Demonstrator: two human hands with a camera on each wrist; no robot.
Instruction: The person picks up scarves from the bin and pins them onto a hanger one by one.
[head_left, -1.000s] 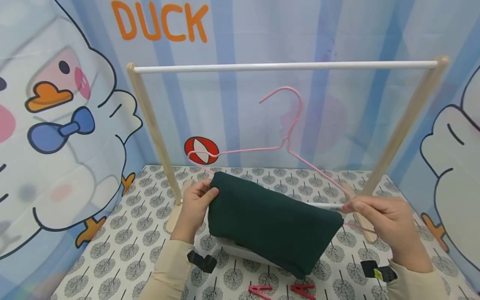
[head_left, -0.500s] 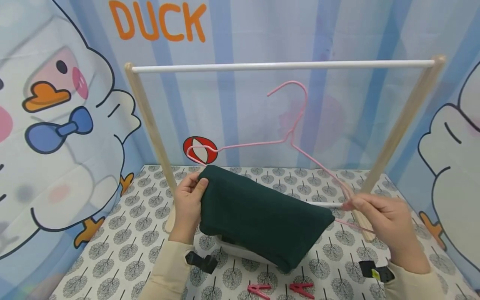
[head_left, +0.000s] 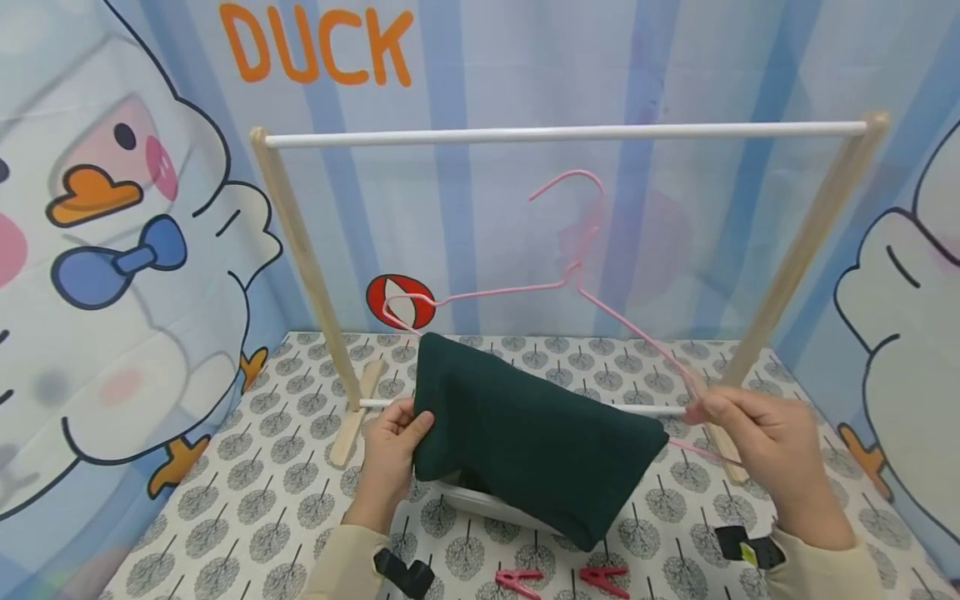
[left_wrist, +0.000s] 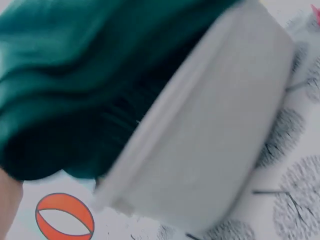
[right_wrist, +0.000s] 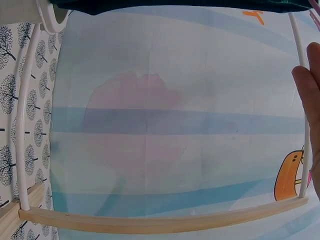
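Observation:
A dark green cloth (head_left: 532,433) hangs folded over the lower bar of a pink wire hanger (head_left: 517,289), which is tilted down to the right. My left hand (head_left: 393,450) pinches the cloth's left edge between thumb and fingers. At the hanger's right end, my right hand (head_left: 772,442) grips the pink wire, its fingertips close together. Under the cloth stands a white bin (head_left: 487,504), mostly covered in the head view. In the left wrist view the bin's wall (left_wrist: 210,115) shows, with green cloth (left_wrist: 65,65) above its opening; the left fingers are hidden there.
Behind the hanger stands a rack with wooden posts, a white top rail (head_left: 570,133) and a low white bar (head_left: 652,410). Two pink clothespins, a left one (head_left: 517,581) and a right one (head_left: 604,579), lie in front of the bin on the tree-patterned tablecloth (head_left: 247,475).
My left hand has slid down the cloth's left edge, from near its top corner to lower on the side. The hanger and cloth shifted slightly left; my right hand keeps its grip.

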